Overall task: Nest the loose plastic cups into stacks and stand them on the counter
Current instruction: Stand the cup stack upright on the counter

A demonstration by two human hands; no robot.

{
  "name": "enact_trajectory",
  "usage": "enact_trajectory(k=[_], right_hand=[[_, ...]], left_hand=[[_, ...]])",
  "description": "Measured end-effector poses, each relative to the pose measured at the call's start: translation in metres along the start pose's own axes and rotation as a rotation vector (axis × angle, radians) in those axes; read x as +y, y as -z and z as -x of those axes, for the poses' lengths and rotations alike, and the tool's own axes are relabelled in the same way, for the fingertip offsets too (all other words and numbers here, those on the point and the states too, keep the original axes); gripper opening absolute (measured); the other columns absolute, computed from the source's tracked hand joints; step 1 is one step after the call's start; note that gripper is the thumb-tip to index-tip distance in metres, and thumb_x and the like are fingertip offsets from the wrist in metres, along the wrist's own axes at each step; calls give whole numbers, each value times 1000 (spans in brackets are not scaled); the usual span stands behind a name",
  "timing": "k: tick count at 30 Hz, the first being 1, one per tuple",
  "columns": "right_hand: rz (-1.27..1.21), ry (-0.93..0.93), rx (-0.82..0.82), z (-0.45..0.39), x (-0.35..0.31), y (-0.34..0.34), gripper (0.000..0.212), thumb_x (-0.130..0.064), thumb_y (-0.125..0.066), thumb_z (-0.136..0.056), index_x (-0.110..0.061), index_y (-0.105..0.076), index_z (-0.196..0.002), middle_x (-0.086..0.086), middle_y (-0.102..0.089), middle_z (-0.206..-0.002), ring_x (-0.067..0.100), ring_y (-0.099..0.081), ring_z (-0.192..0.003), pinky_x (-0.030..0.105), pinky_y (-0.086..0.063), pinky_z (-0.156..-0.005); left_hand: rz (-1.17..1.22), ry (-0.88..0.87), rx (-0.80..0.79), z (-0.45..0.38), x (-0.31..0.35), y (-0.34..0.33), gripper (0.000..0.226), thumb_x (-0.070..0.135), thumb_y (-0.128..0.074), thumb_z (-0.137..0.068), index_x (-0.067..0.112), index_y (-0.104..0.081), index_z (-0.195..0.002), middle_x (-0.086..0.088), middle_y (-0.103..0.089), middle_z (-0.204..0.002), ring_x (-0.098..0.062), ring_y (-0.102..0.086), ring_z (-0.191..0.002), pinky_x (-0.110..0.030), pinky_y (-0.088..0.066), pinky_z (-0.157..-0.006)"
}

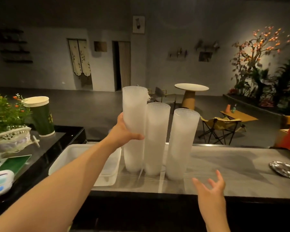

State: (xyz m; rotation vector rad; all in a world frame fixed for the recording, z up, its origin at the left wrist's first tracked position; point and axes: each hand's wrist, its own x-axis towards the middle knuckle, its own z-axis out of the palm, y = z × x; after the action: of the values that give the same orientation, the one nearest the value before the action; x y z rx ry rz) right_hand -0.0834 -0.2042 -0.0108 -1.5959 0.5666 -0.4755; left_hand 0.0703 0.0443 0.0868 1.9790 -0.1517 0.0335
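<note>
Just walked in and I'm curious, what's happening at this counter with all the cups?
A person is stacking frosted plastic cups. Three tall stacks stand side by side on the grey counter. The left hand grips the tallest stack, at the left, beside the middle stack. The right hand hovers open in front of the right stack, holding nothing. A white tray sits just left of the stacks; no loose cups show in it.

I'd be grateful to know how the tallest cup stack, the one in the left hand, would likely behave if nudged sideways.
The tallest stack is tall with a narrow base, so it probably tips easily. Thin frosted plastic suggests it is light. It may knock the middle stack close beside it; the left hand steadies it.
</note>
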Motion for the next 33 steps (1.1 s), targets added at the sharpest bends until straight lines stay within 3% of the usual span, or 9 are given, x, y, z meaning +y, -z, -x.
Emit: enact_trajectory(k=[6,10,14,19,23,25,28,30,33], right_hand=[[84,2,-30,5,-5,7,81,-27,-68,-89,-33,-18,-152,6,-43,-148,26,-50,-127,41,-39,-99],[128,-19,-38,6,-7,4,80,-25,-68,-89,-33,-18,-151,6,-43,-148,27,-48,-128,45,-39,-103],[134,0,-61,7,-18,-2,90,-16,-73,-83,-34,-18,-151,5,-39,-150,25,-45,-131,48,-35,-109],[278,343,153,25,-75,-7,75,-33,-71,-83,-42,-29,-144,-5,-41,-146,16,-39,-134,44,-36,-107],[356,765,194,43,-145,-27,68,-34,-72,-80,-25,-41,-140,4,-38,-144,17,-36,-133,33,-33,-104],[499,838,100,44,-176,-46,80,-40,-75,-78,-23,-34,-145,6,-22,-155,17,-28,-137,27,-29,-102],[903,787,-57,27,-208,-78,97,-66,-68,-74,-33,-18,-150,6,-1,-162,31,-15,-147,47,-29,-112],[1182,682,-141,10,-214,-95,103,-81,-56,-71,-34,-12,-152,13,-8,-162,39,-12,-148,55,-16,-117],[1481,605,-230,-3,-209,-108,102,-89,-42,-71,-32,-19,-152,17,-38,-151,35,-29,-143,60,-3,-117]], left_hand=[[40,-99,148,5,13,0,93,30,-91,-60,30,-35,-134,7,-56,-120,-20,-56,-111,-52,-50,-97],[179,-226,275,15,53,47,95,32,-93,-54,26,-40,-132,4,-60,-122,-20,-59,-113,-53,-51,-97],[93,-315,363,30,79,114,95,37,-91,-57,32,-37,-135,9,-58,-122,-14,-59,-111,-49,-52,-93],[-81,-192,439,32,41,159,88,28,-89,-65,30,-34,-133,7,-52,-120,-20,-54,-109,-49,-51,-91],[-154,-64,436,28,-17,174,95,33,-92,-59,28,-35,-135,5,-54,-118,-23,-56,-109,-45,-51,-87],[-140,-41,413,26,-36,176,98,35,-93,-57,30,-34,-135,4,-56,-121,-24,-57,-111,-47,-52,-90],[-162,-26,363,24,-54,174,98,33,-92,-61,27,-30,-137,2,-53,-123,-25,-55,-113,-53,-51,-95],[-168,-23,342,22,-63,173,98,33,-91,-63,25,-29,-138,2,-52,-121,-25,-54,-113,-52,-51,-95],[-157,-14,326,20,-73,174,99,33,-91,-64,25,-27,-139,2,-51,-121,-24,-54,-112,-50,-52,-94]])
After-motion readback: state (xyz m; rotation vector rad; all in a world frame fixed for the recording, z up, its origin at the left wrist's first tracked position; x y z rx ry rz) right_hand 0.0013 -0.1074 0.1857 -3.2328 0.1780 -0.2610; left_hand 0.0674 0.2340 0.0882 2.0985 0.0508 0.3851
